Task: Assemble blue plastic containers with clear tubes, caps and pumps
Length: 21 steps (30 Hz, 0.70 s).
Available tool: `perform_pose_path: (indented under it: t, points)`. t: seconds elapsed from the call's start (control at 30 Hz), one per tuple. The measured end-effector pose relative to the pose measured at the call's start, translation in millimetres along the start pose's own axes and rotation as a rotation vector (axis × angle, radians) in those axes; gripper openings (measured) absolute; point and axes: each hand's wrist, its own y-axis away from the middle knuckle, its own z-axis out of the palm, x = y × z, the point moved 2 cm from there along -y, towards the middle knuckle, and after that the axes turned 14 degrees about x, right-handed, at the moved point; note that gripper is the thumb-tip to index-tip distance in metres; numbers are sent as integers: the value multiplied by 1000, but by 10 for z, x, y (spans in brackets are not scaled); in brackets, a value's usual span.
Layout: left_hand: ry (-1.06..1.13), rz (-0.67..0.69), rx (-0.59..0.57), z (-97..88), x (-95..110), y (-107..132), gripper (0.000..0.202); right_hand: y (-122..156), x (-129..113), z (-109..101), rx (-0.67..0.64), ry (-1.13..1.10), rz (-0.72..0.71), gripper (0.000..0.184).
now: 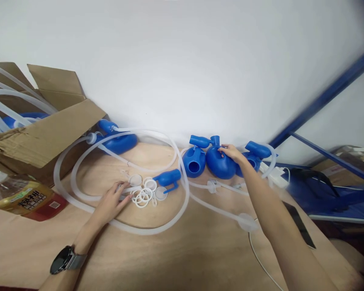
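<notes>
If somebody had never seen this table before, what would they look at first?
Probably the three bright blue bottles by the wall, right of centre, with the right hand on the middle one. Next, the long cloudy tube looping across the table around a little pile of white rings near the left hand. The big open cardboard box at the left stands out too.

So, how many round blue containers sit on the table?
4 containers: one beside the box, one under the right hand, one left, one right of it; more may hide.

Left hand (113, 202) palm down, right hand (231, 152) forward
</notes>
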Motion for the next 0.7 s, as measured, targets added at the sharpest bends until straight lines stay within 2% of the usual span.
perform_pose_path:
  t: [0.1,0.2,0.3,0.37,0.43,0.5,0.6,0.63,0.7]
  points:
    - [-35,-18,1,-10,22,3,57,1,110,65,56,20,8,56]
    - [-52,-29,7,-37,13,20,66,-34,174,66,44,65,37,60]
    - [-93,8,53,-105,61,14,64,-66,194,44,-16,115,41,57]
    - [-118,74,92,-147,206,-53,56,-66,199,46,-40,142,13,50]
    - [-94,153,85,-134,463,-203,48,-38,212,72,-28,173,-25,46]
    - [-27,213,-9,-21,789,-437,43,24,240,115,27,214,-63,52]
    - [-5,184,-253,330,1203,-866,46,191,320,191,153,265,-107,70]
    - [10,170,-356,472,1291,-997,45,261,360,214,193,274,-117,74]
    - [30,154,-428,704,1374,-1223,43,404,457,256,261,277,-128,74]
